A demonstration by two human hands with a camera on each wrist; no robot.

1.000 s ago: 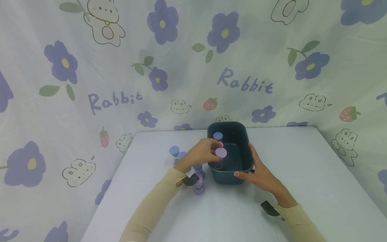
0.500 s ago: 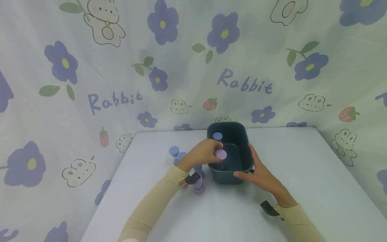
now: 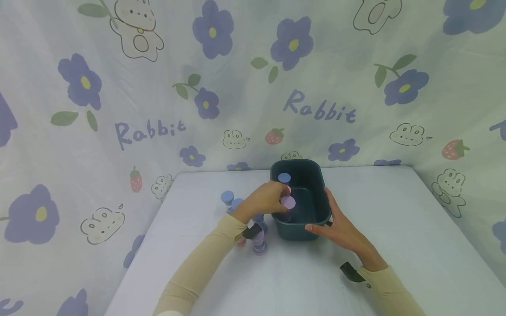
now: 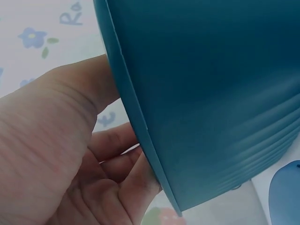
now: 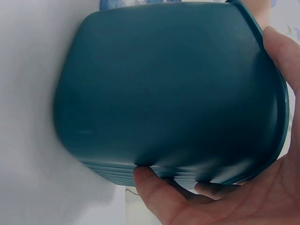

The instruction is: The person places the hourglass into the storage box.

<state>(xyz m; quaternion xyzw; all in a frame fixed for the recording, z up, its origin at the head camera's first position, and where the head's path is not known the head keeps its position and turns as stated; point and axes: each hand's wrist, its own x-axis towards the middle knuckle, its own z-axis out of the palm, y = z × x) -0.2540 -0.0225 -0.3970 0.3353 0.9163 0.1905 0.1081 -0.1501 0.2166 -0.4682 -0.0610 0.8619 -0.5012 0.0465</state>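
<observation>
Lilac-topped piece [image 3: 287, 202] is inside the teal bin [image 3: 298, 233], by its left wall, pinched by your left hand [image 3: 265, 199], probably to keep it upright. Your right hand [image 3: 343, 228] grips the bin's near right corner, thumb at the rim, fingers along the wall, likely bracing it against sliding. Other pieces [image 3: 227, 196] stand on the surface [image 3: 296, 281] left of the bin, seemingly within easy reach.
</observation>
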